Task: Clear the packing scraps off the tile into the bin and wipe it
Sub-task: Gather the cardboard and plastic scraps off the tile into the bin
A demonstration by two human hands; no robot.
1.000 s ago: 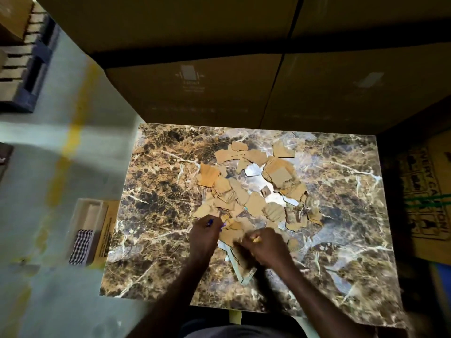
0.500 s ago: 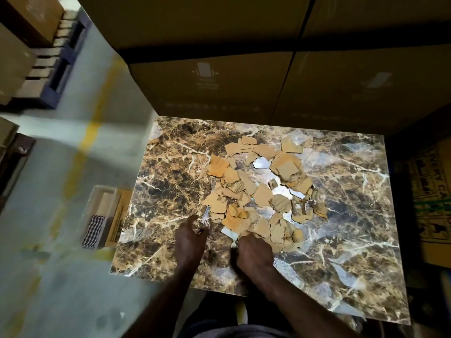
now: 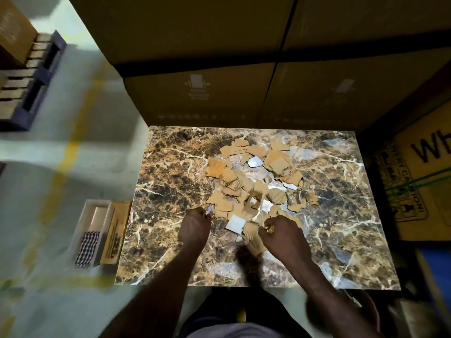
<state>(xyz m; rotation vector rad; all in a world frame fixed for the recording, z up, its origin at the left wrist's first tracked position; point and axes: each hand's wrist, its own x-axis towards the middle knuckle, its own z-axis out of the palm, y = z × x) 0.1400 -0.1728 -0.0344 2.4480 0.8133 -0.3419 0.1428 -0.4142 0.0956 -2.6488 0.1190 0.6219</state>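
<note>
Your hands are gathering torn cardboard at the near edge of a marble-patterned tile.

Low in the frame, your left hand [image 3: 195, 228] is pinching a pale sliver while your right hand [image 3: 280, 234] is clutching scraps [image 3: 253, 189]; these look light, stiff and slippery on the glossy tile [image 3: 168, 176], so scoop handfuls from underneath. The bin [image 3: 94, 224] is waiting at centre left.

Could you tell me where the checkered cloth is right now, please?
In the head view, the checkered cloth lies in the near end of a white bin on the floor, just left of the marble tile and beside the left hand.
</note>
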